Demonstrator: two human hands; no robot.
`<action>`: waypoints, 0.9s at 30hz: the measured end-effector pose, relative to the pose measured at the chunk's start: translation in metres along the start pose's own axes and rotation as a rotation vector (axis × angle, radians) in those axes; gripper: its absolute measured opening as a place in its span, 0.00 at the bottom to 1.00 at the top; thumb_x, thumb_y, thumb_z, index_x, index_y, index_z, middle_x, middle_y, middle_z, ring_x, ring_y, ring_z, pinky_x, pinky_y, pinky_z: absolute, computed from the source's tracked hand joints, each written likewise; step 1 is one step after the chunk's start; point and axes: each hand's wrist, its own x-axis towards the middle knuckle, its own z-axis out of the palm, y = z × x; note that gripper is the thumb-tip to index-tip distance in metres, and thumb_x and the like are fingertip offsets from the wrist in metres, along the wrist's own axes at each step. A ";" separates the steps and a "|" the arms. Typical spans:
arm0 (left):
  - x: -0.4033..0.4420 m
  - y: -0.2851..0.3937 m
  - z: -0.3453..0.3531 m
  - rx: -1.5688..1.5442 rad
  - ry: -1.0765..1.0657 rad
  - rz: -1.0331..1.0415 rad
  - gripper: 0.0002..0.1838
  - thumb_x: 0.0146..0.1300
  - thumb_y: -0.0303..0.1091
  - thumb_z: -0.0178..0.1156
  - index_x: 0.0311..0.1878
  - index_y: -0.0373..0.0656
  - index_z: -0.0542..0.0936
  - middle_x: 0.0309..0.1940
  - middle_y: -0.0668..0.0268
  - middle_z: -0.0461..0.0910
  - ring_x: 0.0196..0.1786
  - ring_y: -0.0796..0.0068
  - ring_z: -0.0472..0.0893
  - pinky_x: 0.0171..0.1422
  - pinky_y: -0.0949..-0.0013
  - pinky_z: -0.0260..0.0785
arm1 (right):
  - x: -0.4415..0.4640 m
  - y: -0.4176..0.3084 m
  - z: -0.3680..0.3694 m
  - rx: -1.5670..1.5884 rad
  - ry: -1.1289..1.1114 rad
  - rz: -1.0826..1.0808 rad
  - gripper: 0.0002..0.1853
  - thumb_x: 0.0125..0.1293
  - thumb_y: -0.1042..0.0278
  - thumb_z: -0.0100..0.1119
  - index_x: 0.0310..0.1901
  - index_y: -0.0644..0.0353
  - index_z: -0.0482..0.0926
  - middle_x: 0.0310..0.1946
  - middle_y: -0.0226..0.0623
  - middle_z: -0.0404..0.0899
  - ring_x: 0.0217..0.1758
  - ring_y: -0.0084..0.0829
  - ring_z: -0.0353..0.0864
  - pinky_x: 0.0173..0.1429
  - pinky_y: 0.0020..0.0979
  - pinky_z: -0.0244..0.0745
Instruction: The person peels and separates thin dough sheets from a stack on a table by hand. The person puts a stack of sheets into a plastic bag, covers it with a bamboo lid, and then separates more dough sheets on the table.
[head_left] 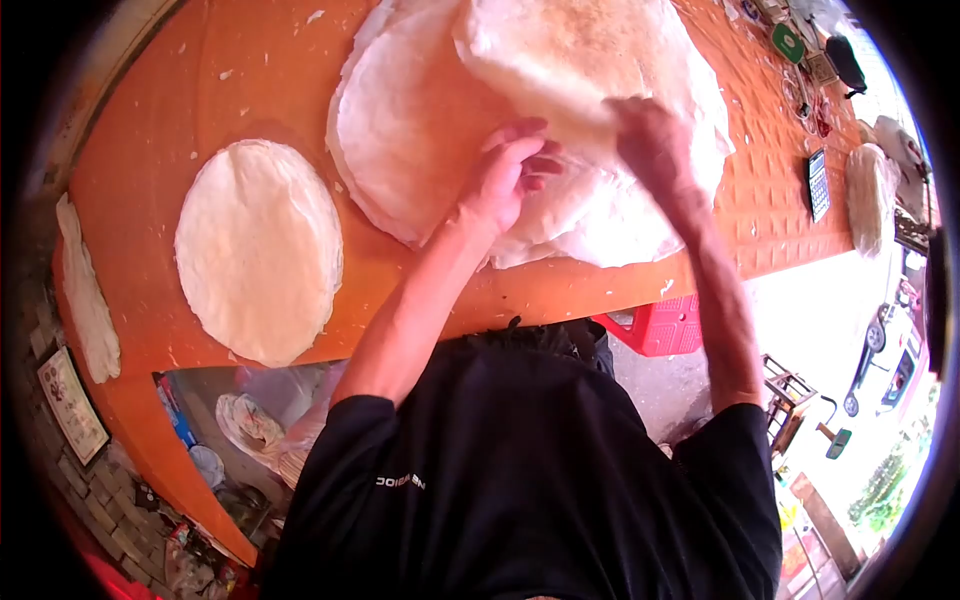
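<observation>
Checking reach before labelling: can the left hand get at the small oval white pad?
Probably yes: the left hand is over the large white sheet, and only flat orange table shows between that sheet and the small oval white pad. Nothing stands in the way.

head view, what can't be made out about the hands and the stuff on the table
All in the head view:
- Right hand: blurred, so its grip is unclear.
- Left hand: the overhead angle leaves unclear whether its fingertips touch the sheets.
- Large white sheets: far edge cut off by the picture's top; the upper layer hides part of what lies beneath.
- Calculator: display too small to read.
</observation>
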 end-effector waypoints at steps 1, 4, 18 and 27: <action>-0.005 0.000 -0.009 0.045 0.039 -0.029 0.11 0.64 0.31 0.52 0.50 0.43 0.73 0.39 0.62 0.80 0.32 0.72 0.81 0.29 0.77 0.67 | 0.015 0.009 -0.025 -0.095 -0.086 0.051 0.16 0.56 0.72 0.48 0.43 0.46 0.82 0.35 0.36 0.81 0.40 0.39 0.81 0.43 0.39 0.77; -0.031 -0.001 -0.013 0.099 0.063 -0.010 0.15 0.65 0.34 0.54 0.53 0.40 0.71 0.42 0.61 0.79 0.42 0.71 0.81 0.40 0.74 0.71 | 0.040 -0.002 -0.097 -0.134 0.221 0.062 0.13 0.53 0.73 0.51 0.39 0.49 0.82 0.32 0.37 0.81 0.37 0.42 0.81 0.41 0.42 0.77; -0.007 0.010 0.003 0.109 0.153 0.086 0.10 0.64 0.30 0.54 0.46 0.36 0.72 0.38 0.59 0.78 0.42 0.64 0.82 0.44 0.66 0.77 | 0.061 0.009 -0.166 -0.036 0.114 0.345 0.14 0.64 0.56 0.53 0.44 0.53 0.81 0.25 0.47 0.80 0.26 0.44 0.81 0.30 0.39 0.73; -0.004 0.001 0.011 0.013 0.212 -0.039 0.08 0.61 0.32 0.56 0.38 0.36 0.74 0.27 0.61 0.78 0.26 0.71 0.81 0.27 0.73 0.73 | 0.005 0.010 -0.010 0.110 -0.245 0.118 0.19 0.47 0.78 0.52 0.43 0.55 0.81 0.39 0.40 0.81 0.44 0.40 0.80 0.51 0.35 0.75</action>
